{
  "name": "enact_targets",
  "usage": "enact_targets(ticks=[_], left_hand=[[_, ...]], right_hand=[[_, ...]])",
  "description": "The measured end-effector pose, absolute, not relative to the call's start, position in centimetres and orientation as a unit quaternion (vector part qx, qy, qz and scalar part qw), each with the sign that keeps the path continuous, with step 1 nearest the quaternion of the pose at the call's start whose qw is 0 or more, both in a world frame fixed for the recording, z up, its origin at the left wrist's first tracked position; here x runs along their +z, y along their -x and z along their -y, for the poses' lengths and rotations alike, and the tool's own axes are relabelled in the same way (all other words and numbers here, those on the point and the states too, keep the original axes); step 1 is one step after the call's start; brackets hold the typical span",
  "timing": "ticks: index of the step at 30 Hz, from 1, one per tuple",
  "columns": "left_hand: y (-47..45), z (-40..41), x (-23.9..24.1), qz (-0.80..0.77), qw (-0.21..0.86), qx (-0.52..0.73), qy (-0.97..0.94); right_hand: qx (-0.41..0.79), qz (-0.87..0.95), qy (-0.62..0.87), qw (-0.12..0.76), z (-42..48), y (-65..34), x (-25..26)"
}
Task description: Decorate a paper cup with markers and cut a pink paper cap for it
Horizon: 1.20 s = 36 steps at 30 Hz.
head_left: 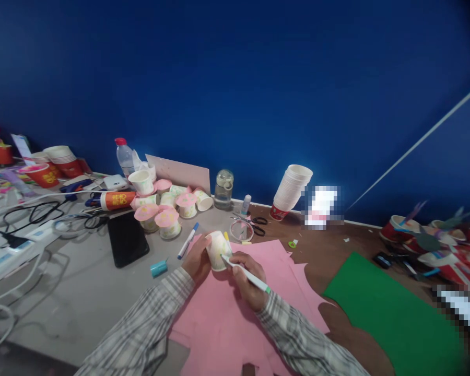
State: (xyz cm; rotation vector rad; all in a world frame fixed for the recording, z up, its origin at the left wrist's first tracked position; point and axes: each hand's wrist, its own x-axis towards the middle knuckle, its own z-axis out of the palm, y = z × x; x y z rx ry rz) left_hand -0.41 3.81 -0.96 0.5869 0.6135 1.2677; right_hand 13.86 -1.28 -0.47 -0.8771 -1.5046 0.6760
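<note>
My left hand (198,262) grips a white paper cup (216,249) that carries faint yellow and green marks. In my right hand (250,277) is a white marker (254,281) with a green end, and its tip meets the cup's side. Both hands are over a layered stack of cut pink paper (219,324). A blue-capped marker (188,241) lies left of the cup. Behind my left hand stand several small cups with pink paper tops (168,222). Scissors (254,224) and a roll of clear tape (241,230) rest just behind the pink paper.
A tall stack of white cups (292,188) leans near the blue wall. A glass jar (223,190) stands at the back. Left lie a black phone (128,237), a power strip (23,248) and loose cables. Green paper (391,313) covers the right side.
</note>
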Motion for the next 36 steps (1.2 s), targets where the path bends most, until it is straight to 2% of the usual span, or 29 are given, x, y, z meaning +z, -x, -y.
enact_targets(ticks=[36], left_hand=[[0.41, -3.94, -0.9, -0.291, 0.716, 0.564, -0.29]], right_hand=[[0.302, 0.642, 0.407, 0.576, 1.11, -14.05, -0.64]])
